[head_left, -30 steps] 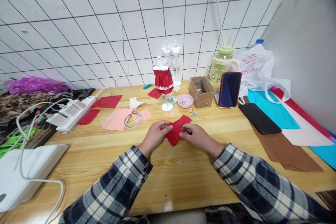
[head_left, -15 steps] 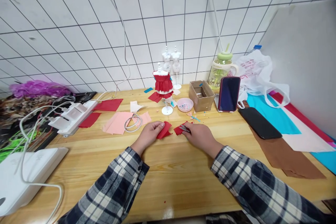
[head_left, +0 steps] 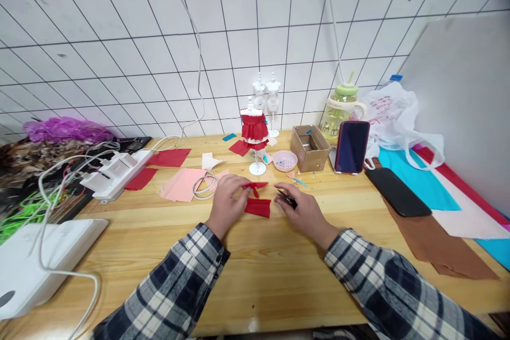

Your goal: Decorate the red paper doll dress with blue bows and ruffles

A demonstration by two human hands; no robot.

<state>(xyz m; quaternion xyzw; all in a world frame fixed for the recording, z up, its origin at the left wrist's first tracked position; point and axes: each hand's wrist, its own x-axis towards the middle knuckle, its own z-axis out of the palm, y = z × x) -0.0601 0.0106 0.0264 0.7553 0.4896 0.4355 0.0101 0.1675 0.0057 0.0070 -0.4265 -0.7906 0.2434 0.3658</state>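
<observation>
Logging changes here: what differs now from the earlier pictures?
The right hand kept its dark tool but apparently let go of a red piece, now lying between the hands. The left hand still holds red cloth. The dress form, bowl and box stayed put.

bare near tabletop, mannequin and box beyond

bright, fairly even light falls across the pale wooden table, leaving soft, faint shadows and a small whitish glare near its front edge, while the white tiled wall shows slanting, wide-angle-stretched lines, softer detail towards the sides and a darkened upper right corner.
</observation>
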